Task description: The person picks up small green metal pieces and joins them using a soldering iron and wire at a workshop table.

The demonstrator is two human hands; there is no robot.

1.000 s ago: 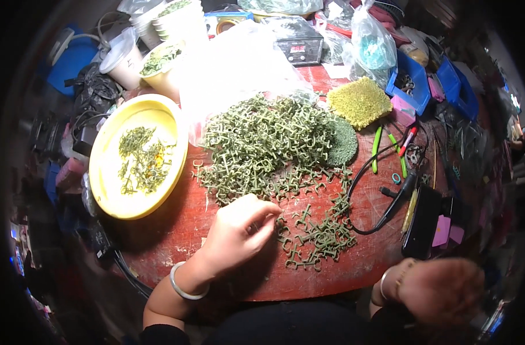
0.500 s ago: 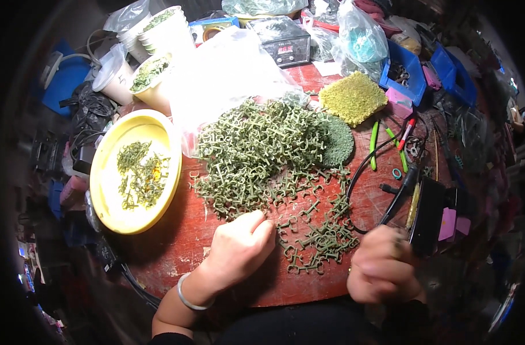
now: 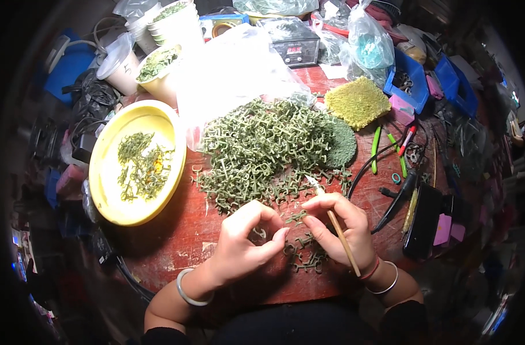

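Note:
A pen-like craft knife (image 3: 342, 240) with a wooden handle and a pale pointed tip lies across my right hand (image 3: 349, 230), which is closed around it. The right thumb and index finger also meet at a small green clip-shaped part (image 3: 296, 218). Opposite them, my left hand (image 3: 248, 238) is curled, its thumb and index tips close to the part's other end; whether they pinch anything is hidden. Several loose green parts (image 3: 305, 259) lie on the table below the fingers. A large heap of the same parts (image 3: 262, 149) rises just beyond both hands.
Left of the heap stands a yellow bowl (image 3: 96, 190) holding green pieces. A yellow sponge-like pad (image 3: 357, 103) and a round green pad (image 3: 341, 144) lie at its right. Cables, green tools (image 3: 376, 149) and a black device (image 3: 426, 221) line the right side. A plastic bag (image 3: 234, 75) lies behind.
My right hand has moved left and forward, and the knife now shows clearly in it. My left hand has unclenched from a fist, its thumb and index finger brought toward the right hand.

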